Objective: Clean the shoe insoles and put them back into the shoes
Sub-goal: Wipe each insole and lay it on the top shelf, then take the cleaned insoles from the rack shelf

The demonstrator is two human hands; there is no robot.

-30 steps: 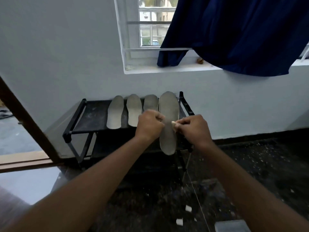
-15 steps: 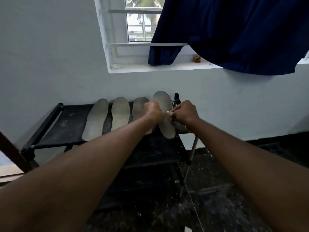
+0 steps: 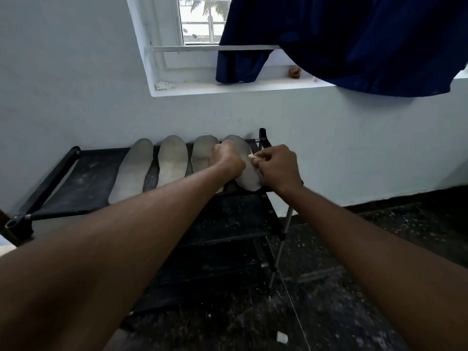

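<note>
Head view: left hand (image 3: 228,158) tight on flat grey insole (image 3: 249,179), right hand (image 3: 276,168) tight on pale scrap (image 3: 251,156).

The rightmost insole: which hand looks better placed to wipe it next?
Probably right: the right hand pinches a pale wad at the edge of the rightmost insole, while the left hand grips that insole, steadying it.

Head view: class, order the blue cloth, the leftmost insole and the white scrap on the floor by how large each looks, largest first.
1. blue cloth
2. leftmost insole
3. white scrap, smallest though nearest the camera
</note>
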